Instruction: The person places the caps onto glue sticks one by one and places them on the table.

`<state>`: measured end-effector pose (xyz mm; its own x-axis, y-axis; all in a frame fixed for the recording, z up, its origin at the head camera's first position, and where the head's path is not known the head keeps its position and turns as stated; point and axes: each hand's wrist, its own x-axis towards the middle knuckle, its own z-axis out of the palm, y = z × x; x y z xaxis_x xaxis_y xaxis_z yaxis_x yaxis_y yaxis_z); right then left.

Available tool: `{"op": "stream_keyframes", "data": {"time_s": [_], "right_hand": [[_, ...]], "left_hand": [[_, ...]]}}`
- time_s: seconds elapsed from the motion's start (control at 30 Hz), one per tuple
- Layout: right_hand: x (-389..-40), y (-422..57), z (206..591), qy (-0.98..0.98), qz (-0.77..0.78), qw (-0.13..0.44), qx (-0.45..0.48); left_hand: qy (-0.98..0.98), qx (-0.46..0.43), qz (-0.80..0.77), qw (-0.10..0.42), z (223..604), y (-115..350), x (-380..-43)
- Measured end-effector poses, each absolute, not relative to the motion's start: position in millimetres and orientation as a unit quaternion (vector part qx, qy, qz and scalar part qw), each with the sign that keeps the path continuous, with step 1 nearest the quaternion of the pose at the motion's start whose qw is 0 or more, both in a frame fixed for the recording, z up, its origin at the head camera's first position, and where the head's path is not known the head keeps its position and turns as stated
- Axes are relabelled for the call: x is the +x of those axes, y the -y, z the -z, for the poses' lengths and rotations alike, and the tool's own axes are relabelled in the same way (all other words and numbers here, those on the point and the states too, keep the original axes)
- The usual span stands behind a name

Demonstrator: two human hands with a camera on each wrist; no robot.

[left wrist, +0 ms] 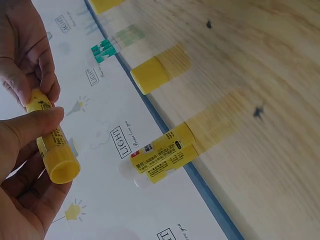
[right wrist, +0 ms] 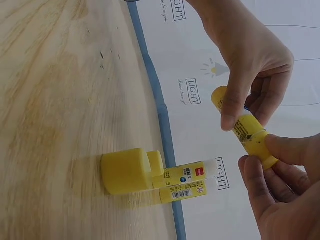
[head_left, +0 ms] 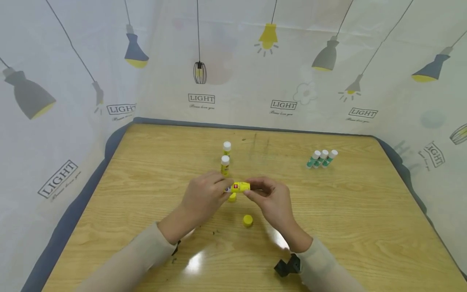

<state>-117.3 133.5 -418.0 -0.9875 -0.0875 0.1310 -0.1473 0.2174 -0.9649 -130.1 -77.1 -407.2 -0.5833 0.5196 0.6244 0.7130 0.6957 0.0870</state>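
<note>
A yellow glue stick [head_left: 240, 187] is held sideways between both hands above the table. My left hand [head_left: 206, 192] grips its body, thumb along the label, as the left wrist view shows; the round yellow end [left wrist: 64, 170] sticks out past the fingers. My right hand [head_left: 271, 198] pinches the opposite end between thumb and fingertips [right wrist: 252, 175]. Below the hands, a yellow cap [head_left: 247, 220] lies on the table, and another yellow cap [head_left: 232, 198] sits farther back, partly covered by the left hand in the head view.
Two yellow glue sticks with white tops, one nearer [head_left: 225, 165] and one behind [head_left: 227, 147], stand upright beyond the hands. Three green glue sticks [head_left: 320, 159] with white tops stand together at the back right. A printed curtain [head_left: 240, 81] surrounds the wooden table [head_left: 365, 219].
</note>
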Motion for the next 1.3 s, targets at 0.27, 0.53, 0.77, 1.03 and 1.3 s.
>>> {"op": "stream_keyframes", "data": {"time_s": [0.27,0.53,0.77,1.03,1.3], "right_hand": [[-119,-141,416,0.793,-0.604,0.019,0.077],[-122,-153,413,0.798,-0.598,0.024,0.068],[-124,-163,411,0.803,-0.591,0.027,0.068],[-133,-180,411,0.826,-0.558,0.047,0.069],[-146,-199,414,0.853,-0.51,0.077,0.077]], "left_hand": [[0.878,-0.364,0.17,0.259,407,81,-132],[0.887,-0.348,0.17,0.251,409,84,-136],[0.892,-0.339,0.163,0.25,411,86,-139],[0.904,-0.311,0.169,0.239,413,91,-142],[0.91,-0.291,0.177,0.237,414,96,-146]]}}
